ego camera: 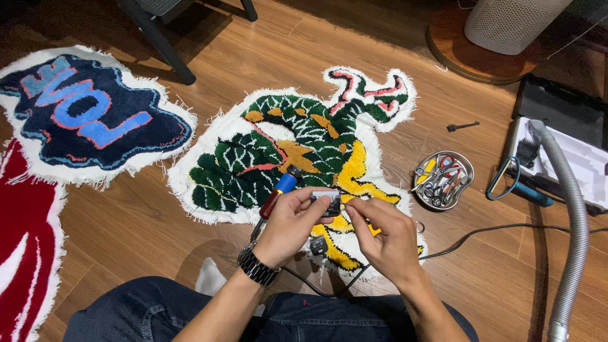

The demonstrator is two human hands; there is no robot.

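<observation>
Three tufted rugs lie on a wooden floor (158,221): a green and yellow dragon-shaped rug (278,152) in the middle, a navy lettered rug (82,114) at left, a red rug (25,228) at the left edge. Over the dragon rug's near edge, the left hand (288,225) closes around a small grey clipper head (326,201) and a red-and-blue-handled screwdriver (277,193). The right hand (386,237) pinches the clipper head's right side. A metal tray (465,166) of scissors sits to the right.

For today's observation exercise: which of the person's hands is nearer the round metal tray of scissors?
Right. The right hand lies left of and below the tray; the left hand sits farther left, beyond it.
</observation>
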